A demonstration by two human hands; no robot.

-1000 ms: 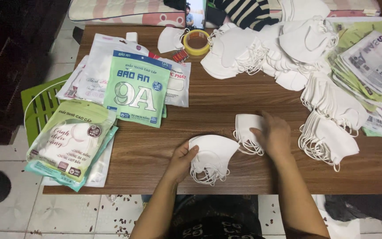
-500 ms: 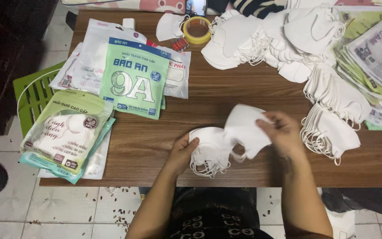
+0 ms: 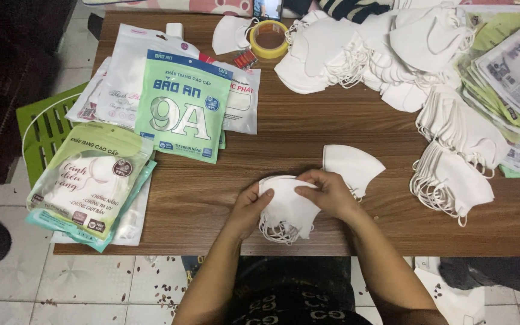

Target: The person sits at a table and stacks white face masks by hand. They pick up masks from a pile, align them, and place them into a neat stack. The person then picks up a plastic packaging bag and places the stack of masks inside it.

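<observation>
Seen from above: small stack of white, soft fabric face masks, curved and folded flat, elastic loops dangling toward the near counter edge. Left hand gripping its left side, right hand pinching its top. Single mask just beside, pointing right. Brown wood-grain counter; mask heaps, glossy green packets; pale tiled floor.

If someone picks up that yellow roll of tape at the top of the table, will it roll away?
Probably not while it stays as it is: the tape roll lies flat on its side on the table. Set on its edge, its round shape would likely let it roll. It looks stiff, keeping its ring shape, and seems light, being hollow.
</observation>
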